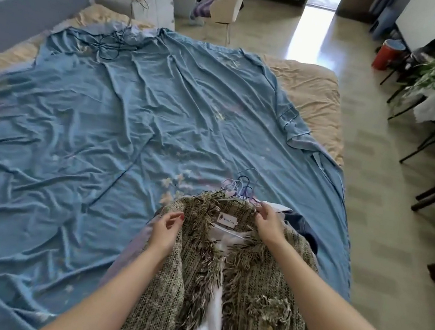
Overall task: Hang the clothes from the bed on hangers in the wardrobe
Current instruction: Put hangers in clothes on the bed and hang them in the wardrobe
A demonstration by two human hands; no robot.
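Note:
An olive tweed jacket (258, 286) with fringed edges and a white lining lies on top of a pile of clothes at the near edge of the bed (104, 136). Several hanger hooks (241, 186) in purple and blue stick out past its collar. My left hand (166, 230) pinches the jacket's left shoulder near the collar. My right hand (269, 221) grips the right shoulder beside the hooks. A dark blue garment (302, 226) and a white piece show under the jacket on the right. The wardrobe is not in view.
A rumpled blue sheet covers the bed over a beige one (311, 91). Dark cables (110, 45) lie near the headboard. A cream chair (229, 3) stands beyond the bed. On the right are a red bucket (385, 54), plants and dark chair legs (434, 193) along the floor strip.

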